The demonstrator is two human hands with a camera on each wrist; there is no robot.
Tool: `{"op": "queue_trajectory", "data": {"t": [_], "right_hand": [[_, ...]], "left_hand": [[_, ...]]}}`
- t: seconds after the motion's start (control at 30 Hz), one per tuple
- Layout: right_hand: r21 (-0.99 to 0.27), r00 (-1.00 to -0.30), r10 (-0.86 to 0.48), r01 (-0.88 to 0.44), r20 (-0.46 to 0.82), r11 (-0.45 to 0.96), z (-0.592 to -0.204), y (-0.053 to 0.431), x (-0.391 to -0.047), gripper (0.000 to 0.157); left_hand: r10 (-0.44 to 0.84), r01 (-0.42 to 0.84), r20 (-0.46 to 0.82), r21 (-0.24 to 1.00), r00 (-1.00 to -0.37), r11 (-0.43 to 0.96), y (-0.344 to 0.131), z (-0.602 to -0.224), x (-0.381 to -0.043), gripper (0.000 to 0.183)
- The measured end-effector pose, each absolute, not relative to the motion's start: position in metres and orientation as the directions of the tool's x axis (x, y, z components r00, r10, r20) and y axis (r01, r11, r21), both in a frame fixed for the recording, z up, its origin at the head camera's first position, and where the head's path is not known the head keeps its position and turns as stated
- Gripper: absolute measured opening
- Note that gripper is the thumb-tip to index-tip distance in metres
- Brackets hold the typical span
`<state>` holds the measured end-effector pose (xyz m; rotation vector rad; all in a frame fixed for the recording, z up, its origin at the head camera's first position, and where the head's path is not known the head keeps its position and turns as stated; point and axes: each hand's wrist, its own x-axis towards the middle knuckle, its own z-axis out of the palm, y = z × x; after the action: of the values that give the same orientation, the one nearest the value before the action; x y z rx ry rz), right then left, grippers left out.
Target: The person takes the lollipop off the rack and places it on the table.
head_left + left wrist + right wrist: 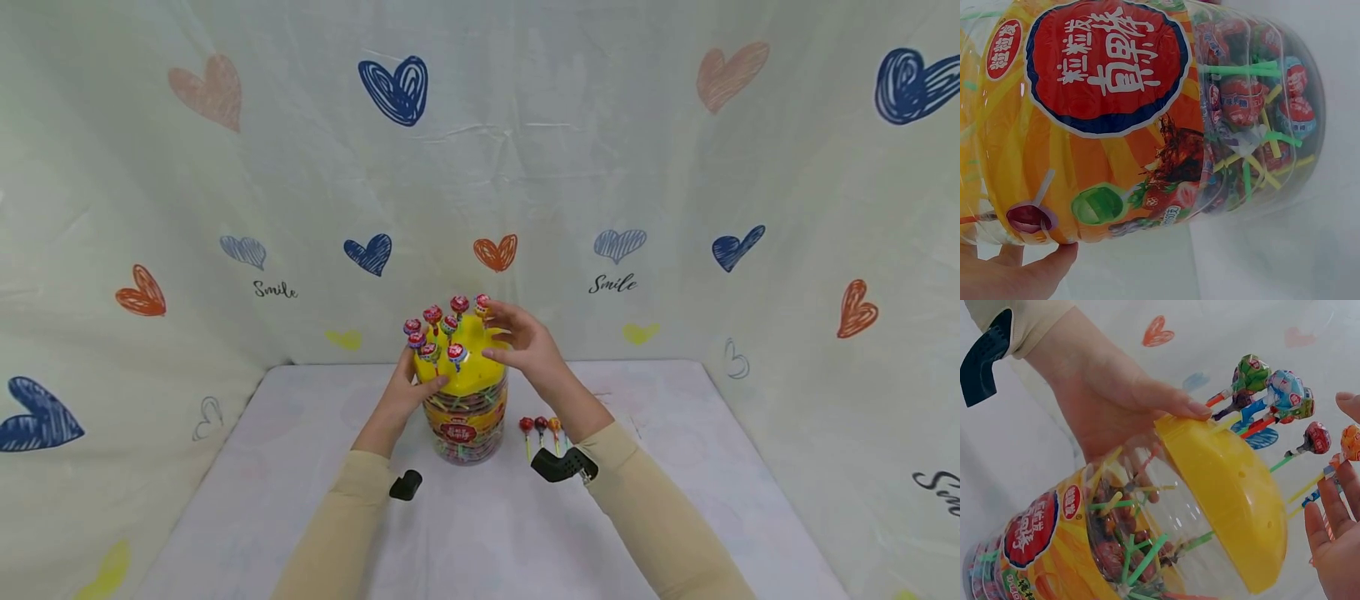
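A clear plastic candy jar (465, 425) with an orange label stands on the table, full of wrapped lollipops. Its domed yellow lid (1229, 494) has several lollipops (450, 325) sticking up from it by their sticks. My left hand (397, 400) grips the jar's left side, thumb over the lid's edge. On the lid's far right stands an orange-wrapped lollipop (1350, 445). My right hand (528, 346) is beside it, fingertips right at the candy and stick, thumb apart from it and fingers loosely spread. In the left wrist view, left-hand fingertips (1063, 256) show below the label.
Several loose lollipops (542, 425) lie in a row on the white table (465, 533), right of the jar and partly behind the right wrist's camera (562, 465). A pale curtain (480, 167) printed with hearts hangs behind and at the sides.
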<state>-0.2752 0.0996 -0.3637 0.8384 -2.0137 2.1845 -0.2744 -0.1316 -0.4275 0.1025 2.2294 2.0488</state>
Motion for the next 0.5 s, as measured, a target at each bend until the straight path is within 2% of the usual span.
{"op": "queue_trajectory", "data": {"t": [0.17, 0.5], "right_hand": [[-0.91, -0.868, -0.275, -0.38, 0.413, -0.167, -0.363, 0.106, -0.27, 0.059], [-0.951, -0.926, -0.227, -0.274, 0.301, -0.142, -0.388, 0.141, -0.258, 0.059]], "left_hand": [[0.124, -0.022, -0.032, 0.996, -0.992, 0.086, -0.13, -0.428, -0.274, 0.089], [0.128, -0.01, -0.02, 0.997, -0.992, 0.077, -0.13, -0.427, -0.273, 0.086]]}}
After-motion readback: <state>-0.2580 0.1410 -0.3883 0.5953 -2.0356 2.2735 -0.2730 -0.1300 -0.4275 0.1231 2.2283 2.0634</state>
